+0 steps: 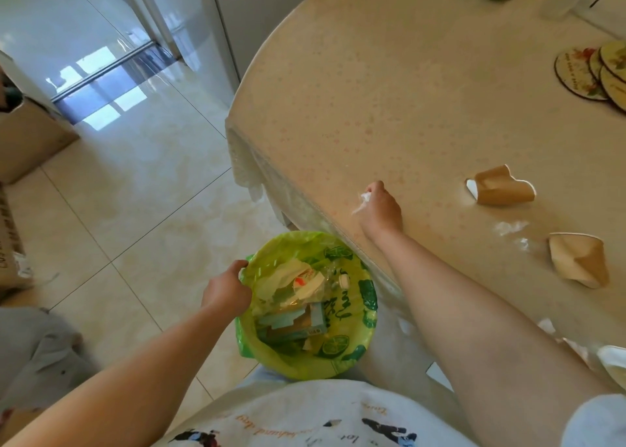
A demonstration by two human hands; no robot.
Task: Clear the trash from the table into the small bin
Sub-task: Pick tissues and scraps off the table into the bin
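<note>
- Pinching a crumpled tissue [363, 202] at the tabletop [389, 91] edge, your right hand [381, 206] fingers curl round it; it looks light, soft.
- Your left hand [227, 290] grips the small bin [367, 314] rim below.
- Crushed paper cups [501, 187] lie near; judge them light, take by the rim.

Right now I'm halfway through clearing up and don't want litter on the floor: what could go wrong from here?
1. The right hand grips a small white wad at the table edge; dropped short of the bin, it may land on the floor.
2. The left hand holds only the bin's rim, so a tug could tip it.
3. Two crushed paper cups lie farther right, a longer reach.
</note>
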